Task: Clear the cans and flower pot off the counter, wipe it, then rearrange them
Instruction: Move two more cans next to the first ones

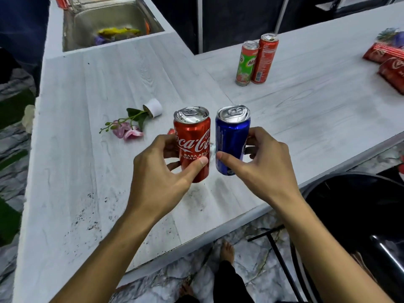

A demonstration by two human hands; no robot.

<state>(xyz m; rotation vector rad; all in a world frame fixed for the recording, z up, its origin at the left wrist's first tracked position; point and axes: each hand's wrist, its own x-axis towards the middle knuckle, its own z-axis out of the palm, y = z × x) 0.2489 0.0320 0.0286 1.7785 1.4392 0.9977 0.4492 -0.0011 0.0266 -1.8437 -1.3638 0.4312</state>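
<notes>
Head view: left hand (161,171) grips red can (192,134), right hand (262,167) grips blue can (232,136) beside it.

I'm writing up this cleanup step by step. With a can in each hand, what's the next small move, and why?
Probably carry both over beside the green can on the far stretch and set them down: the left hand grips the red can, the right hand the blue can, and dark specks on the counter need wiping.

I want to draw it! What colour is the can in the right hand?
The can in the right hand is shiny blue with a silver top, head view.
</notes>
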